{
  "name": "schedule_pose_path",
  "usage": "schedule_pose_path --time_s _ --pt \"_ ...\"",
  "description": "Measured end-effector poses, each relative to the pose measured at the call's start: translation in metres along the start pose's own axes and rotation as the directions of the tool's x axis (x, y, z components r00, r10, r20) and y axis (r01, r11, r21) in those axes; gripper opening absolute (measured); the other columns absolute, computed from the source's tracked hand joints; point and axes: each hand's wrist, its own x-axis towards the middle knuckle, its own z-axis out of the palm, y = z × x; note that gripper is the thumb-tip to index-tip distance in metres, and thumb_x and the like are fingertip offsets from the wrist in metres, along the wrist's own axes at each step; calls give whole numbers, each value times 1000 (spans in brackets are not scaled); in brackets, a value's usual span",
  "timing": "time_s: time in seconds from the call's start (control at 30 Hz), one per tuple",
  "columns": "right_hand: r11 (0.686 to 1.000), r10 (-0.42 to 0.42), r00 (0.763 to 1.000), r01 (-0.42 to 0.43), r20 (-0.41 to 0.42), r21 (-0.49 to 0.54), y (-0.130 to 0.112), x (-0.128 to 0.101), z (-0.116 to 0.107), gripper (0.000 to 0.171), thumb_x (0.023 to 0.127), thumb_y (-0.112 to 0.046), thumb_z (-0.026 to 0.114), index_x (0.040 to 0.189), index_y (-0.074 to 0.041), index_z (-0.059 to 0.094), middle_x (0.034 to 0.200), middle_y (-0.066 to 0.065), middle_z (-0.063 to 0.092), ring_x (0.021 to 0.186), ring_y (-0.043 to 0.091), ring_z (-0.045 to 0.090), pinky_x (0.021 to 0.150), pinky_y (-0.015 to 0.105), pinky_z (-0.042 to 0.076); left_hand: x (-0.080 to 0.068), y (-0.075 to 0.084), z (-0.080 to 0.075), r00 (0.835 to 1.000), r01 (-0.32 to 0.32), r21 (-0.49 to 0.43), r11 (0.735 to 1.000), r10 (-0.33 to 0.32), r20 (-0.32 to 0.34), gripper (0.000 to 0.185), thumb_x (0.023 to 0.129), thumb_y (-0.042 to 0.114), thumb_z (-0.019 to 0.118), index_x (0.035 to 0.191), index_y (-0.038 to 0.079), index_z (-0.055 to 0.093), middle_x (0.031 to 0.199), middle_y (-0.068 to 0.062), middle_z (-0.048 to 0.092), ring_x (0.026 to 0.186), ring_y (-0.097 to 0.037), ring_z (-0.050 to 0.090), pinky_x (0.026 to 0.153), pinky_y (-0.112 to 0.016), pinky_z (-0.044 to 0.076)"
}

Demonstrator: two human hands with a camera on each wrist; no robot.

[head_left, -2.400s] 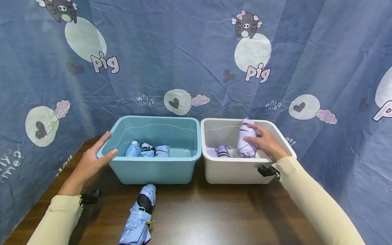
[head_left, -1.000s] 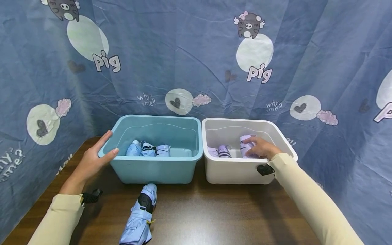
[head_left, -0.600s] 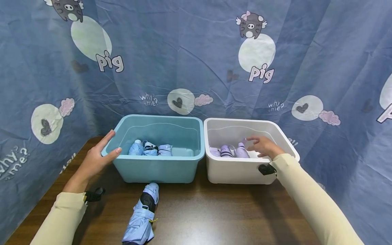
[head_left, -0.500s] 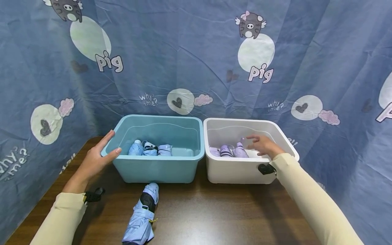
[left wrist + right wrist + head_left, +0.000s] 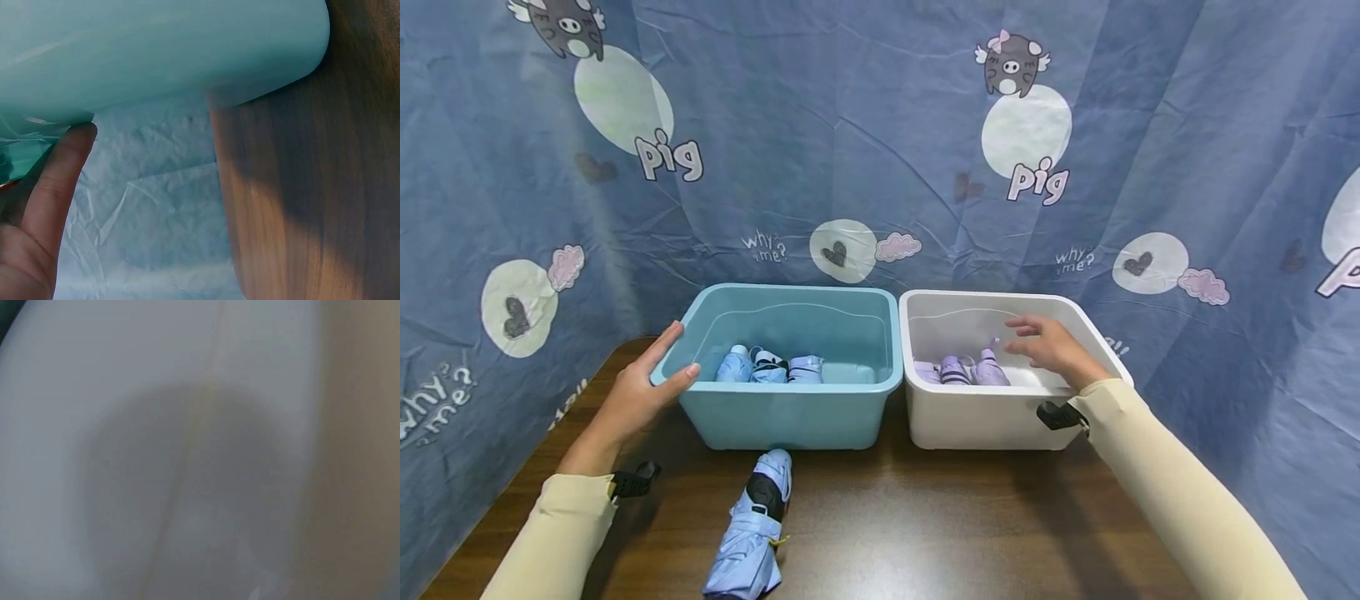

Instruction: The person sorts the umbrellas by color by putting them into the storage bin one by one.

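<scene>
My right hand (image 5: 1051,348) hangs over the white plastic bin (image 5: 1105,357) with fingers loose and spread, holding nothing. The folded lilac umbrellas (image 5: 964,370) lie side by side on the bin's floor towards its left wall, just below my fingertips and, as far as I can tell, not touching them. My left hand (image 5: 642,390) rests flat against the left front corner of the teal plastic bin (image 5: 790,412), fingers straight and the thumb on the rim, steadying it; three folded pale blue umbrellas (image 5: 767,367) sit inside.

To do this well, I would lift my right hand straight up, clear of the white rim, so a sleeve or finger does not drag a lilac umbrella out of line. One more folded pale blue umbrella with a black band (image 5: 749,533) lies near the front edge of the dark wooden table (image 5: 940,517), and I would keep my left palm bracing the teal bin.
</scene>
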Motion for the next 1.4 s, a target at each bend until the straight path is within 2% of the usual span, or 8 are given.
schedule_pose_path --time_s 0.27,0.43,0.57,0.83,1.0,1.27,1.4 --pt "998 -52 999 52 -2 18 -14 -12 3 55 92 -13 63 141 1 44 141 31 42 120 45 50 95 52 46 -1 -2 1 1000 -19 -5 1000 19 -11 77 94 36 60 156 24 16 161 -6 14 139 -47 21 100 -73 24" --pt "998 -59 998 59 -7 33 -22 -18 6 54 92 -12 63 141 1 44 140 30 43 120 43 51 95 50 47 -2 -3 0 1000 2 2 1000 -2 -6 78 94 38 60 156 26 15 161 -7 13 139 -49 22 99 -73 25" --pt "996 -71 997 72 -10 47 -28 -24 10 53 92 -13 63 141 0 45 139 28 45 120 42 52 95 48 48 -4 -4 -1 1000 8 -2 1000 -8 -4 78 94 37 60 156 23 15 161 -8 13 139 -49 22 99 -73 25" --pt "983 -170 985 171 -19 71 -42 -39 26 49 92 -12 64 137 1 49 134 27 51 118 41 55 90 44 52 -7 -8 0 999 40 9 999 -40 8 78 94 39 59 156 29 12 161 -9 11 138 -51 23 97 -74 27" --pt "964 -234 972 233 -11 128 -53 -49 39 47 91 -10 64 135 2 51 132 27 52 114 41 58 87 42 53 -6 -7 0 1000 17 -2 1000 -17 1 78 94 36 60 156 25 14 160 -9 13 138 -50 23 97 -74 26" --pt "958 -258 966 254 10 133 -75 -62 57 46 89 -15 68 132 -6 56 130 19 57 112 33 61 85 38 53 -4 0 -1 1000 5 2 1000 -5 3 77 94 36 60 156 25 15 160 -9 15 138 -49 23 97 -73 26" --pt "944 -294 956 289 11 160 -85 -67 67 44 88 -13 69 130 -5 57 128 18 59 110 32 62 85 37 53 1 2 0 1000 7 0 1000 -7 5 77 94 37 59 156 28 14 160 -8 13 139 -49 22 97 -74 26"
